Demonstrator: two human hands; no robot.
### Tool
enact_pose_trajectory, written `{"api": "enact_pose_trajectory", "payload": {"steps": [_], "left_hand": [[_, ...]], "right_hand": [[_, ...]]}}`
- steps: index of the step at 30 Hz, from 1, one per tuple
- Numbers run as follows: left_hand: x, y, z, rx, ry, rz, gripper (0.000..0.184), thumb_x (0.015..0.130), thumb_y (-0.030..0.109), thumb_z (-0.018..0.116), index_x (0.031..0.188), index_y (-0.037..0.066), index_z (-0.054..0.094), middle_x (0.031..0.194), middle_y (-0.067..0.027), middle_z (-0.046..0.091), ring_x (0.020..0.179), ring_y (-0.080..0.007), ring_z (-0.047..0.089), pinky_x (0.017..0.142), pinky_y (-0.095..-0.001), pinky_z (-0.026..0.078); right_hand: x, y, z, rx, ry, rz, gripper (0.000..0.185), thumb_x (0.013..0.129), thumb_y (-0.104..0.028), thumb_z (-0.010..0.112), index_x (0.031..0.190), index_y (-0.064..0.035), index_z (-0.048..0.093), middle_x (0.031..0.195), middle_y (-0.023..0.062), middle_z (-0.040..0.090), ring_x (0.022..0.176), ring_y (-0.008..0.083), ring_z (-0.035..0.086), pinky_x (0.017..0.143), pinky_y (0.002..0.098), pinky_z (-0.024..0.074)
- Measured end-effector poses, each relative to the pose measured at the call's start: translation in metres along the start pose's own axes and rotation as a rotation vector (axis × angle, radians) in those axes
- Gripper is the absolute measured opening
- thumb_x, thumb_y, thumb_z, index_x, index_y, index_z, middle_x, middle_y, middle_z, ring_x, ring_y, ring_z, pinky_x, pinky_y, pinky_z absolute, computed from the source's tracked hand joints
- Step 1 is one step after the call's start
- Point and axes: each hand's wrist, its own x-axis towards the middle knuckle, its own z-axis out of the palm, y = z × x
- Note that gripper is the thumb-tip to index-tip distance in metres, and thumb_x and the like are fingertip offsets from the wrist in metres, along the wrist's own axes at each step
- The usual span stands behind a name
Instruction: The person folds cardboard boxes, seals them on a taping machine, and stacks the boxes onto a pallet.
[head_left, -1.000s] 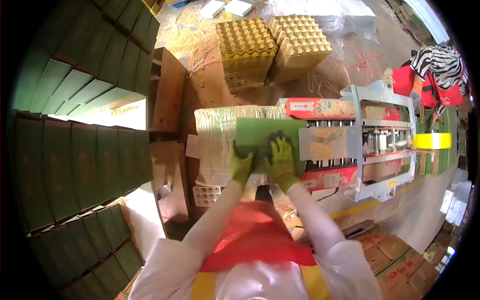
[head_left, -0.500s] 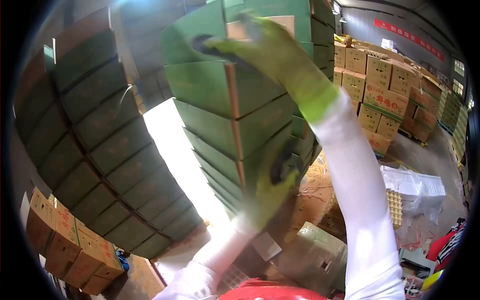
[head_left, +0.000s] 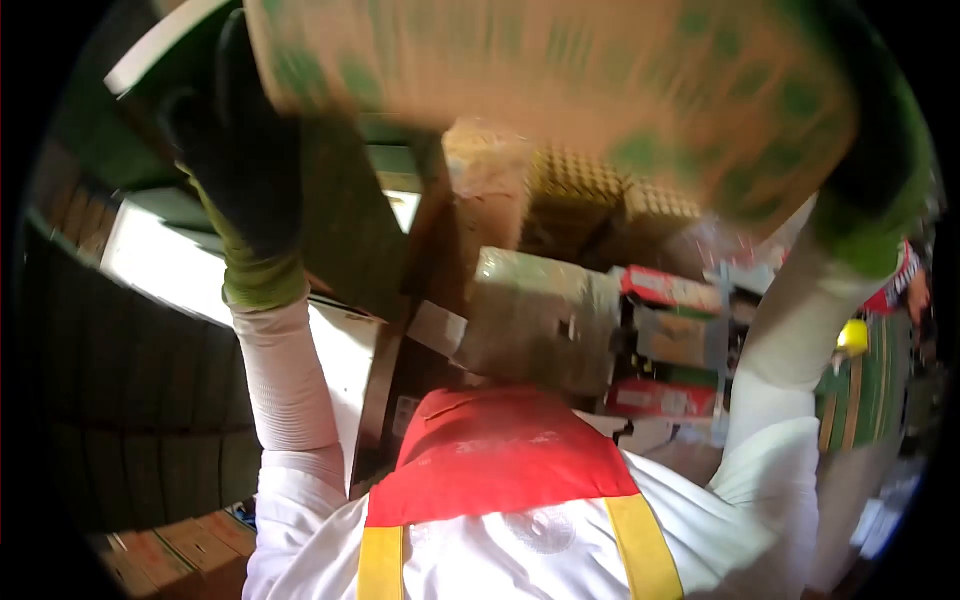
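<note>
Raised high in front of me is a cardboard box (head_left: 560,70) with green print, blurred by motion, cut off by the top of the view. My left hand (head_left: 245,150), in a green glove with a dark palm, presses against its left end with fingers pointing up. At the opposite end, my right hand (head_left: 875,160) in a matching glove grips the box. Its fingers are mostly in shadow and hard to see. Behind the left hand stand stacked green boxes (head_left: 350,220).
Below the raised box lies a plastic-wrapped carton (head_left: 545,320). Red packs (head_left: 665,395) lie to its right. Egg trays (head_left: 575,190) are stacked behind. Dark stacked boxes (head_left: 140,390) line the left side, with brown cartons (head_left: 185,550) at the lower left.
Half a second ago both hands were at the green stack, one high and one low. Now they are apart, with the printed cardboard box held between them, and my view has tilted down.
</note>
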Motion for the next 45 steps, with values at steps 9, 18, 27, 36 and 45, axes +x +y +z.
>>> {"api": "enact_pose_trajectory", "payload": {"steps": [9,18,27,36,45], "left_hand": [[-0.278,-0.307,-0.114,0.49,0.453,-0.856,0.078,0.073,0.003,0.069,0.144,0.004,0.037,0.137,-0.0098,0.047,0.117,-0.0183,0.048,0.094,-0.0307,0.045],[-0.358,-0.397,-0.093,0.685,0.925,-1.093,0.088,0.071,-0.002,0.07,0.147,0.009,0.028,0.13,-0.0154,0.053,0.109,-0.0304,0.059,0.093,-0.0362,0.048],[-0.298,-0.438,-0.019,0.621,0.264,-1.203,0.064,0.083,0.019,0.064,0.139,0.006,0.038,0.129,-0.0186,0.054,0.116,-0.0311,0.055,0.099,-0.0377,0.045],[-0.06,-0.097,0.021,0.927,0.695,0.007,0.064,0.08,-0.001,0.064,0.139,0.0,0.041,0.116,-0.0102,0.058,0.103,-0.0179,0.056,0.085,-0.03,0.048],[-0.086,0.033,-0.066,1.074,0.827,0.107,0.055,0.092,0.015,0.051,0.143,0.002,0.035,0.135,-0.0123,0.045,0.121,-0.0226,0.045,0.101,-0.0349,0.035]], "right_hand": [[-0.41,0.102,0.159,-0.16,-0.387,0.756,0.055,0.067,-0.028,0.075,0.119,-0.0142,0.062,0.12,0.0116,0.059,0.115,0.0274,0.054,0.098,0.0416,0.0434],[-0.325,0.174,0.188,-0.822,0.004,0.931,0.063,0.088,-0.04,0.059,0.137,-0.0041,0.043,0.135,0.0192,0.047,0.129,0.0385,0.039,0.11,0.0513,0.026],[-0.425,0.107,0.217,-0.45,-0.078,1.285,0.056,0.076,-0.029,0.07,0.124,-0.0059,0.052,0.128,0.0198,0.048,0.124,0.0389,0.041,0.107,0.0483,0.0306],[0.151,0.005,0.156,-0.138,0.647,-0.263,0.072,0.07,-0.042,0.081,0.122,0.0007,0.055,0.124,0.0143,0.058,0.118,0.034,0.05,0.099,0.0431,0.0398],[0.211,0.0,0.199,-0.171,0.918,-0.203,0.036,0.072,-0.03,0.066,0.087,0.0016,0.06,0.086,0.0238,0.059,0.089,0.0382,0.057,0.08,0.0467,0.044]]}}
